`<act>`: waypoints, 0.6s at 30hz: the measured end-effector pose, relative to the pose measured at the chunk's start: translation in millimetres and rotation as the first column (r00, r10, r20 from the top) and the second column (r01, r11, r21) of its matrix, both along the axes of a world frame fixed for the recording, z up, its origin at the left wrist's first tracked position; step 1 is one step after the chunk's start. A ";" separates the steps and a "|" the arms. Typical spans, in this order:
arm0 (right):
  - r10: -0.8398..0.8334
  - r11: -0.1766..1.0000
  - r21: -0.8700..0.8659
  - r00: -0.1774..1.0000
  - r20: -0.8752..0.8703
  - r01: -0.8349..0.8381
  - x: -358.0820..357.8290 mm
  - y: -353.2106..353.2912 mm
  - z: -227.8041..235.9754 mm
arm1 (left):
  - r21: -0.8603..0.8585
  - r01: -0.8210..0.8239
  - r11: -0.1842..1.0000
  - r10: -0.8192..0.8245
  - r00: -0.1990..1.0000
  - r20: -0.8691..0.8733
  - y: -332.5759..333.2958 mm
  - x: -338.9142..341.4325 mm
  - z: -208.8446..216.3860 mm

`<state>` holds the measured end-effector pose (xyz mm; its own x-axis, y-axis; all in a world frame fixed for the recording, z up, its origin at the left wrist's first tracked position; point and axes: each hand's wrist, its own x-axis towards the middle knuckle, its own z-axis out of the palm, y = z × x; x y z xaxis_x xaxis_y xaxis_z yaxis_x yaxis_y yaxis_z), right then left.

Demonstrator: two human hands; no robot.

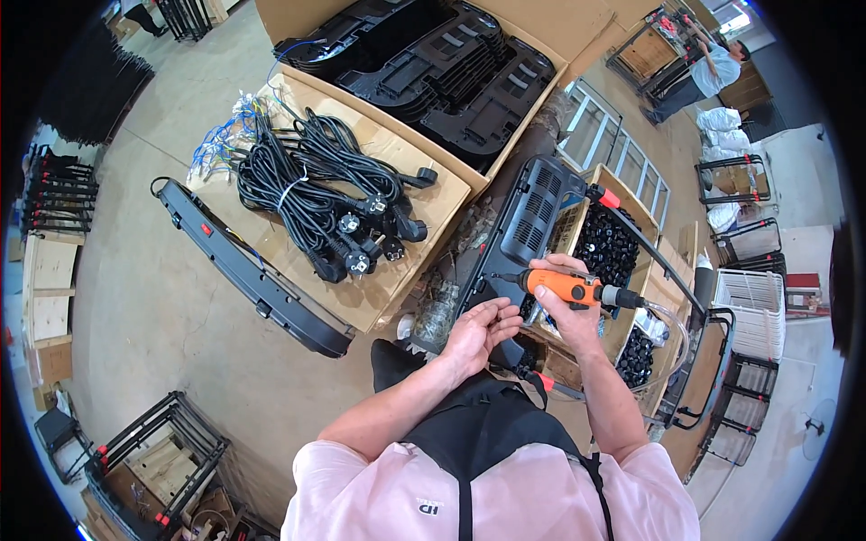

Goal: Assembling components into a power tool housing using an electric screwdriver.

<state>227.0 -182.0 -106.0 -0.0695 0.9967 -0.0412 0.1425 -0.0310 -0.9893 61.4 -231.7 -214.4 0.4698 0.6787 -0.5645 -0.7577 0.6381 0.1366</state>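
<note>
My right hand [570,302] is wrapped around an orange air screwdriver [564,286], whose black tip points left over a black plastic housing [494,263] with vent slots. A clear hose [678,335] curves away from the tool's rear end. My left hand [478,335] is just left of the tool, at the near end of the housing. Its fingers are curled together, palm partly up; whatever they hold is too small to make out. The housing lies across a frame with black tubes and red fittings [609,197].
Bundled black power cords [302,185] lie on a cardboard box [410,257] at left, beside a long black plastic part [262,279]. A carton [487,180] of black mouldings stands beyond. Bins of small black parts [606,243] are at right. Another person [708,77] works far right.
</note>
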 end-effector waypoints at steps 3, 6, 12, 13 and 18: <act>0.015 1.000 -0.006 1.000 0.016 -0.015 -0.3 3.4 -2.9 | 0.007 0.009 1.000 -0.009 1.000 -0.014 -1.4 3.0 -2.8; 0.013 1.000 -0.018 1.000 -0.012 -0.013 -1.9 2.9 -6.3 | 0.015 0.017 1.000 -0.017 1.000 0.011 -3.4 5.8 -4.2; 0.005 0.999 -0.044 0.997 -0.080 -0.008 -6.5 5.2 -6.2 | 0.011 0.045 0.999 -0.045 0.999 0.011 -4.8 3.3 -2.0; 0.006 0.999 -0.044 0.997 -0.079 -0.010 -6.4 6.2 -7.3 | 0.015 0.053 0.998 -0.053 0.999 0.011 -4.8 3.4 -2.6; -0.030 0.998 -0.061 0.997 -0.074 0.026 -2.0 7.1 -10.1 | 0.025 0.063 0.998 -0.064 0.997 0.034 -5.1 2.6 -5.0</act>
